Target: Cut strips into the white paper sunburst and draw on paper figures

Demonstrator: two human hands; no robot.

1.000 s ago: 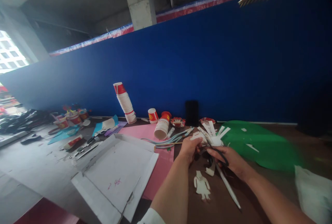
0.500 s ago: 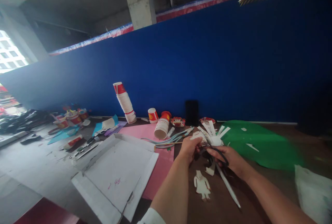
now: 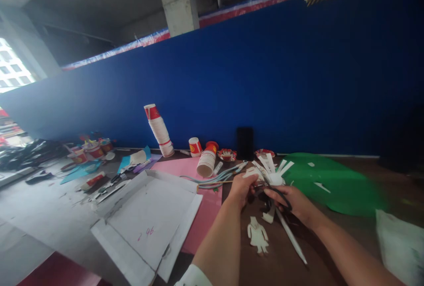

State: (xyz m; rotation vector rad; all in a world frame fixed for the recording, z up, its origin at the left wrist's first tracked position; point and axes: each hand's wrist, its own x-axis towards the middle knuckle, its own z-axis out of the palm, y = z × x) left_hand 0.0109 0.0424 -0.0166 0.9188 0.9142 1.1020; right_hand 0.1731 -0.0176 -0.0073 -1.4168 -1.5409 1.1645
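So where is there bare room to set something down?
Inside the white box, within its walls, where only markings show; and on the brown wedge bordered by the green sheet, the white bag-like thing and the right forearm. It is crowded around the left hand and right hand: scissors, cut paper, a paper figure, a pen-like stick.

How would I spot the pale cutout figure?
Below the blue wall, find the brown tabletop. Between the left forearm and right forearm lies the pale cutout figure. Unlike the slim white stick beside it, it has a person's outline and flared skirt.
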